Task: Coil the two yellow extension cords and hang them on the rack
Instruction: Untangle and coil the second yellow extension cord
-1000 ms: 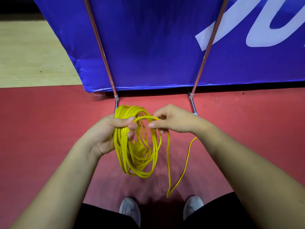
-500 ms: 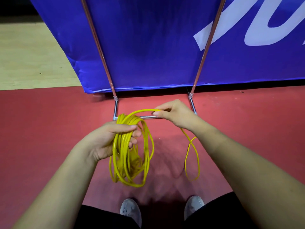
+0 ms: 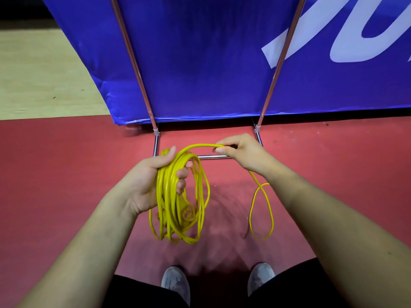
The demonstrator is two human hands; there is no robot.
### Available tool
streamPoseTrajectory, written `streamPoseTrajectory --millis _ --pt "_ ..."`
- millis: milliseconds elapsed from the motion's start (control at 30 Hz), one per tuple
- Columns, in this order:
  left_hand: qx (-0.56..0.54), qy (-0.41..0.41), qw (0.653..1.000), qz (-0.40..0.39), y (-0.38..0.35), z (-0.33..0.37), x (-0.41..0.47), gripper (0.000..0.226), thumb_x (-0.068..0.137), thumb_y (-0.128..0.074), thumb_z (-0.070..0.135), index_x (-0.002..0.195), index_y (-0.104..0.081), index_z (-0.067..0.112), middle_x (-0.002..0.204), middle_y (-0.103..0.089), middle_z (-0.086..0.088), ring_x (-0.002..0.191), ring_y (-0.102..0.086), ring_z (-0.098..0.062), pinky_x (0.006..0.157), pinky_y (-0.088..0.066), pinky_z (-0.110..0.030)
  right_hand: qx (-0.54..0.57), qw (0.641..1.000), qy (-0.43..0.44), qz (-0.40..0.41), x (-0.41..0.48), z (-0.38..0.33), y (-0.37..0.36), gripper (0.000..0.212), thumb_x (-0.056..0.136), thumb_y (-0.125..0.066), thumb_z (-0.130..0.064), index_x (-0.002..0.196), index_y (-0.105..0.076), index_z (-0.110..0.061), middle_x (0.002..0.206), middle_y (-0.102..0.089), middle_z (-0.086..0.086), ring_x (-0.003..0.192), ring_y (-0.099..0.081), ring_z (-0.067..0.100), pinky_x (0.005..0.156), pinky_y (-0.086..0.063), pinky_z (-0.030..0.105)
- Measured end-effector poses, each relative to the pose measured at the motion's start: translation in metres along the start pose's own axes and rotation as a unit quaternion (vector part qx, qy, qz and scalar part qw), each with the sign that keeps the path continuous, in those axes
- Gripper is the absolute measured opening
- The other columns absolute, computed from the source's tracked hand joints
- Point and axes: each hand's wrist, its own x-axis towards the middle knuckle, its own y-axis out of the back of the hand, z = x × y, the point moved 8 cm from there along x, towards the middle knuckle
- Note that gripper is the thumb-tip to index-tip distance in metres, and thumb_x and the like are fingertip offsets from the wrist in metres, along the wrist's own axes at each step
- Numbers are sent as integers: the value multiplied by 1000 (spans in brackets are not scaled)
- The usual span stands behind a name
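My left hand [image 3: 153, 183] grips the coiled cord [image 3: 175, 210] above the floor [image 3: 66, 174]. My right hand [image 3: 241, 152], pinching the strand, has moved right from the coil, drawing out another loop. I judge little slack remains.

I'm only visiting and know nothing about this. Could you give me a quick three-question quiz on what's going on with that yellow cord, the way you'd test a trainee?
1. True or false: the left hand grips the coiled bundle of yellow cord.
2. What does the right hand pinch? A) a single strand of the cord B) a roll of tape C) a screwdriver
3. Fill in: the loose loop of cord hangs below the ___ forearm.

Key: 1 true; 2 A; 3 right.
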Motion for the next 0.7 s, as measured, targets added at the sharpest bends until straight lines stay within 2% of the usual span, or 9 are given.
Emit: streamPoseTrajectory --millis 133,200,267,333,400,500,600,667,700 --pt "-29 -27 999 14 1 3 -2 25 91 -47 32 87 -54 8 56 -42 3 44 -43 -13 47 -41 -23 -2 1000 -7 -1 3 9 1 11 90 -66 -19 90 -74 -12 78 -63 19 70 -48 12 64 -37 27" --pt "-21 -35 999 16 0 6 -1 30 91 -46 37 85 -55 9 56 -41 3 44 -42 -14 46 -42 -23 -8 1000 -12 -14 3 14 -4 13 92 -65 -20 88 -72 -10 68 -56 12 66 -46 15 63 -36 29" --pt "-15 -42 999 13 -2 10 0 42 93 -43 46 87 -57 7 58 -42 1 45 -42 -16 48 -41 -24 -10 1000 -22 -11 2 19 -4 15 92 -64 -20 88 -71 -8 66 -56 9 63 -47 14 63 -37 28" --pt "-29 -44 999 8 -2 12 1 44 94 -41 45 92 -57 4 61 -43 -2 48 -43 -19 51 -40 -26 -11 999 -31 -9 1 24 -3 17 92 -63 -21 89 -72 -6 64 -58 7 61 -47 11 62 -37 27" --pt "-29 -43 999 13 2 11 1 32 91 -44 34 93 -56 4 63 -44 -2 49 -45 -19 55 -38 -30 -12 999 -39 -15 1 28 -6 17 93 -64 -22 89 -72 -7 63 -59 5 61 -47 11 61 -37 27" --pt "-14 -49 999 13 4 9 1 17 84 -54 22 89 -57 6 63 -44 0 49 -45 -17 52 -40 -27 0 999 -50 -17 1 32 -11 19 92 -64 -22 86 -69 -5 63 -61 6 62 -52 13 62 -40 27" --pt "-49 -84 995 -21 2 17 -3 23 73 -69 22 87 -59 7 60 -44 2 46 -44 -15 50 -43 -25 -23 998 -62 -2 4 39 -10 25 91 -66 -22 76 -66 -2 62 -63 2 56 -51 6 57 -40 21" --pt "-92 -113 987 -71 1 28 -8 20 77 -67 21 89 -59 7 60 -46 3 46 -45 -12 51 -44 -25 -72 994 -83 -5 3 53 -12 25 90 -66 -20 72 -65 -3 59 -57 -1 49 -44 2 49 -33 15" --pt "-122 -125 979 -107 -1 34 -10 18 82 -64 20 91 -59 6 61 -49 3 49 -47 -12 53 -44 -25 -99 989 -105 -13 1 66 -15 24 90 -66 -19 70 -64 -5 59 -54 0 49 -41 4 48 -30 16"
